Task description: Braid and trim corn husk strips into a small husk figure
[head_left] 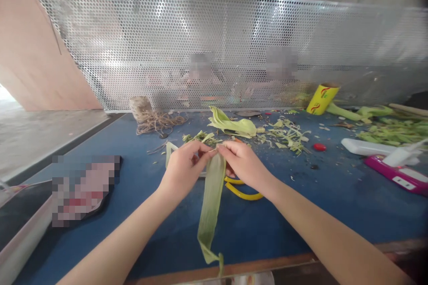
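Green leaf strip point(211, 200) hangs down from the left grip point(183, 165) and right grip point(246, 164), both pinching its upper end.

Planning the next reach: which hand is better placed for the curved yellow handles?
The right hand, likely: it partly hides the curved yellow handles, while the left hand is farther off. Both pinch the long green leaf strip.

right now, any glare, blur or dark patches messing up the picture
Head view: bright glare on the perforated metal panel, with shapes behind it hazy; head view: top right corner darkened, far left edge washed out; head view: blocky pixelation behind the panel and at lower left; head view: left hand, right hand and leaf strip fairly clear.
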A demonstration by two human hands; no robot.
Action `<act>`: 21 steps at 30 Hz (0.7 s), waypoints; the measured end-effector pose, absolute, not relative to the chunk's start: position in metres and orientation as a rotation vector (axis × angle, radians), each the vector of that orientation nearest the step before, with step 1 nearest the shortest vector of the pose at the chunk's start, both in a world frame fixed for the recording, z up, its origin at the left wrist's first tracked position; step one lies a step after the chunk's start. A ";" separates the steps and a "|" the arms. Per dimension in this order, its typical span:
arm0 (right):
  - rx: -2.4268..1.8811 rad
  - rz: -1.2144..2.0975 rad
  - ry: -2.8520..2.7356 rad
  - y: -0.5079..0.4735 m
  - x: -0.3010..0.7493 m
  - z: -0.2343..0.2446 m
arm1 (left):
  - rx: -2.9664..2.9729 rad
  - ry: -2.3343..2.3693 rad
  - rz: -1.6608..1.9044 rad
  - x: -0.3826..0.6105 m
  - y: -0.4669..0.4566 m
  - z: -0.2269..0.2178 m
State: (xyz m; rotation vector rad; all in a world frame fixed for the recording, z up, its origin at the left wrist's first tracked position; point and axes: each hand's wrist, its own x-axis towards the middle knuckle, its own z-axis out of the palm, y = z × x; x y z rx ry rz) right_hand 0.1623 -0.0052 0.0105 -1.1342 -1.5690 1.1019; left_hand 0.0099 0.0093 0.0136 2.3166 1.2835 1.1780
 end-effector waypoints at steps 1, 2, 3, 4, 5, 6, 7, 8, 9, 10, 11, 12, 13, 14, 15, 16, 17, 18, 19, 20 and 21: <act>-1.136 1.133 -1.532 -0.005 0.162 0.011 | 2.405 1.253 1.249 0.010 0.008 0.012; -1.134 1.165 -1.498 -0.004 0.162 0.011 | 2.491 1.191 1.321 0.010 0.007 0.011; -1.126 1.192 -1.466 -0.003 0.162 0.011 | 2.558 1.110 1.392 0.010 0.006 0.010; -1.113 1.214 -1.436 -0.002 0.163 0.011 | 2.602 1.025 1.452 0.010 0.006 0.009; -1.096 1.232 -1.408 -0.001 0.164 0.011 | 2.625 0.948 1.501 0.009 0.005 0.009; -1.076 1.250 -1.385 0.000 0.165 0.011 | 2.638 0.887 1.538 0.009 0.004 0.010; -1.061 1.261 -1.368 0.001 0.166 0.011 | 2.644 0.852 1.562 0.008 0.004 0.010; -1.050 1.266 -1.362 0.002 0.167 0.011 | 2.639 0.850 1.561 0.008 0.003 0.011; -1.044 1.263 -1.370 0.003 0.169 0.011 | 2.609 0.883 1.544 0.008 0.003 0.013; -1.042 1.248 -1.392 0.003 0.170 0.011 | 2.548 0.938 1.507 0.008 0.003 0.014; -1.042 1.223 -1.422 0.003 0.170 0.011 | 2.458 1.003 1.455 0.008 0.004 0.014; -1.040 1.196 -1.450 0.003 0.171 0.011 | 2.353 1.060 1.392 0.009 0.005 0.015; -1.037 1.171 -1.475 0.002 0.171 0.011 | 2.247 1.096 1.331 0.010 0.006 0.015; -1.034 1.153 -1.493 0.002 0.171 0.012 | 2.154 1.110 1.285 0.010 0.006 0.015; -1.032 1.140 -1.502 0.001 0.171 0.011 | 2.082 1.116 1.252 0.011 0.007 0.015; -1.030 1.137 -1.506 0.001 0.171 0.011 | 2.032 1.127 1.231 0.011 0.007 0.015; -1.032 1.139 -1.503 0.001 0.171 0.011 | 1.997 1.144 1.230 0.011 0.006 0.014; -1.037 1.142 -1.496 0.002 0.171 0.010 | 1.983 1.163 1.241 0.011 0.005 0.014; -1.043 1.144 -1.485 0.002 0.170 0.010 | 1.994 1.183 1.259 0.012 0.004 0.013; -1.049 1.145 -1.475 0.002 0.170 0.009 | 2.034 1.202 1.282 0.012 0.002 0.013; -1.059 1.147 -1.464 0.003 0.170 0.009 | 2.095 1.214 1.309 0.012 0.000 0.013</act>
